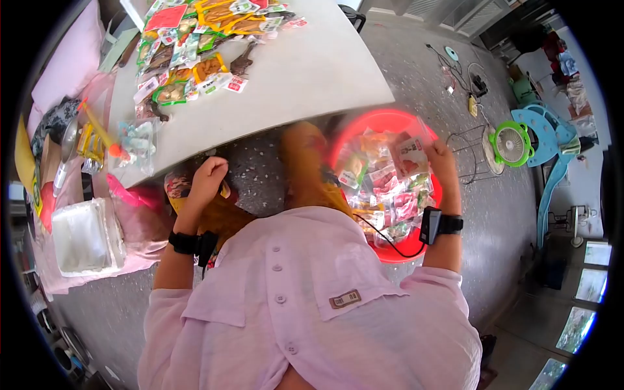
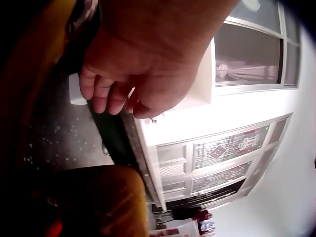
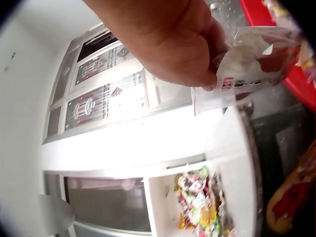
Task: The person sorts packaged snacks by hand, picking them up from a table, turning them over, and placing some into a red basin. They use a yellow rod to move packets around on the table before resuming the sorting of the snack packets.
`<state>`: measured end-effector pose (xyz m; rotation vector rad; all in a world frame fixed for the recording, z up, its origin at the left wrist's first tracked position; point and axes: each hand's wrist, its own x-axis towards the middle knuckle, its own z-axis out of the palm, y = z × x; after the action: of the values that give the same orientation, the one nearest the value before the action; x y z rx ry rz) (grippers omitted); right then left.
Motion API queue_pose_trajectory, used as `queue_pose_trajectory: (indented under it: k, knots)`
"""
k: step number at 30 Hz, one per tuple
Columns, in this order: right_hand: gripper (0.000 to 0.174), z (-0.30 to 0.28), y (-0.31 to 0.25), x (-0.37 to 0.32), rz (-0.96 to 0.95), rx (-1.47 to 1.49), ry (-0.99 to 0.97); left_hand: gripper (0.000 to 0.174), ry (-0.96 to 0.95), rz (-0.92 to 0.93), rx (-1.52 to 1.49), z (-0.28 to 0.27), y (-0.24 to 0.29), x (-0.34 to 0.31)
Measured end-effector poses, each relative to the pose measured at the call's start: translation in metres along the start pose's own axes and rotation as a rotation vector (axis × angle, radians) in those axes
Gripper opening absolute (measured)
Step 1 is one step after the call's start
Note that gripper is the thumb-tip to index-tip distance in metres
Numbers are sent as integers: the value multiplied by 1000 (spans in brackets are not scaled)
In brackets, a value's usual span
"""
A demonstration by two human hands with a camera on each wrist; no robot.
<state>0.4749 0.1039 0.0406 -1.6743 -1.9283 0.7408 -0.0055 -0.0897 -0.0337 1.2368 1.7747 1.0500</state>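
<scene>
My right hand [image 1: 442, 162] pinches a clear packet with red contents [image 1: 411, 156] by its edge, over a red basin [image 1: 339, 140] full of small packets. In the right wrist view the thumb and fingers of the hand [image 3: 197, 54] grip the edge of the packet [image 3: 256, 64]. Nothing shows in my left hand [image 1: 209, 179], raised above the lap near the table's front edge; its fingers hang loosely curled in the left wrist view [image 2: 133, 74].
A pale table [image 1: 312, 65] carries a pile of colourful packets [image 1: 188, 58] at its left. Left of the lap stands a white plastic tray [image 1: 84, 237] on pink cloth. A green fan [image 1: 512, 144] and cables lie at the right.
</scene>
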Motion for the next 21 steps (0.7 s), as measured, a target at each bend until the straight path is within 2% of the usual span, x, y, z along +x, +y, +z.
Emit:
queue_pose_trajectory:
  k: [3, 5, 9, 11, 14, 17, 21]
  knots:
    - [24, 18, 81, -8, 118, -39, 138, 13, 22, -7, 88, 5, -15, -12]
    - [25, 29, 116, -19, 272, 51, 211, 13, 32, 3, 123, 6, -21, -18]
    - [26, 43, 184, -46, 475, 135, 287, 12, -8, -30, 9, 12, -14, -23]
    - [25, 49, 234, -57, 501, 6, 300, 12, -26, -60, -14, 14, -16, -23]
    - [24, 45, 250, -74, 516, -158, 290, 11, -10, -49, -58, 18, -23, -23]
    - [24, 30, 242, -93, 495, -230, 224, 12, -17, -35, 40, 19, -16, -25]
    - [23, 8, 243, -127, 503, -364, 213, 13, -99, -92, 66, 23, -28, -24]
